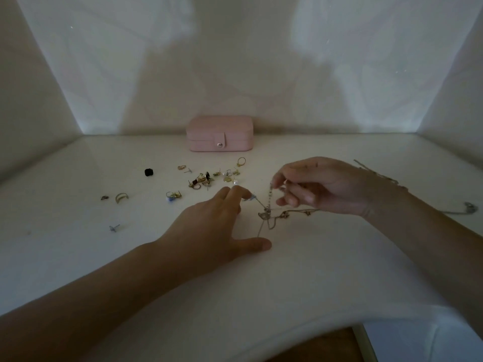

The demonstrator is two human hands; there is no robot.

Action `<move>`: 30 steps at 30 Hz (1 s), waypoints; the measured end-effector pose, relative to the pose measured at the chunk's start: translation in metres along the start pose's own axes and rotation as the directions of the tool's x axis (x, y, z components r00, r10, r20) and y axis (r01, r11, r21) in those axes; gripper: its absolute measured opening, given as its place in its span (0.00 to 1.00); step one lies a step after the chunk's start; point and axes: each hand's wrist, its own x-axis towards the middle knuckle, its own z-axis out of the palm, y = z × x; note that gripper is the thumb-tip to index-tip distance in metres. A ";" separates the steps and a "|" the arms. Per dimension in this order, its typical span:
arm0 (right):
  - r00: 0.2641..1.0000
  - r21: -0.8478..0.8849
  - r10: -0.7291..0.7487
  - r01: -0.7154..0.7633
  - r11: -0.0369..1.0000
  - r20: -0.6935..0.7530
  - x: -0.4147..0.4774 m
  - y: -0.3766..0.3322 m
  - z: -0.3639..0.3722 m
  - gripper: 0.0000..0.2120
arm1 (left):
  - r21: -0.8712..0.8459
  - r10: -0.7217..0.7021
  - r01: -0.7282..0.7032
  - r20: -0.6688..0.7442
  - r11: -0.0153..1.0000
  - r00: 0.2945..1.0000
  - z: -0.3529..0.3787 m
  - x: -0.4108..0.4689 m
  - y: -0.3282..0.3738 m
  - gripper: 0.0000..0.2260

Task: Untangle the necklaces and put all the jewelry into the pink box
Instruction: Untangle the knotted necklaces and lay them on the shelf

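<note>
Teasing at the knot [265, 215] of necklaces, near centre, the right hand [321, 186] pinches a beaded strand [270, 190] upward. The left hand [209, 226], fingers straight, pins another strand flat. The box [219, 133] sits shut, far centre. Gentle, slack pulls likely loosen best.
</note>
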 end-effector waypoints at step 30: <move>0.918 0.102 -0.024 -0.019 0.995 0.397 0.048 -0.012 0.034 0.27 | -0.988 0.016 -0.096 -0.095 0.117 0.995 -0.012 -0.015 -0.026 0.03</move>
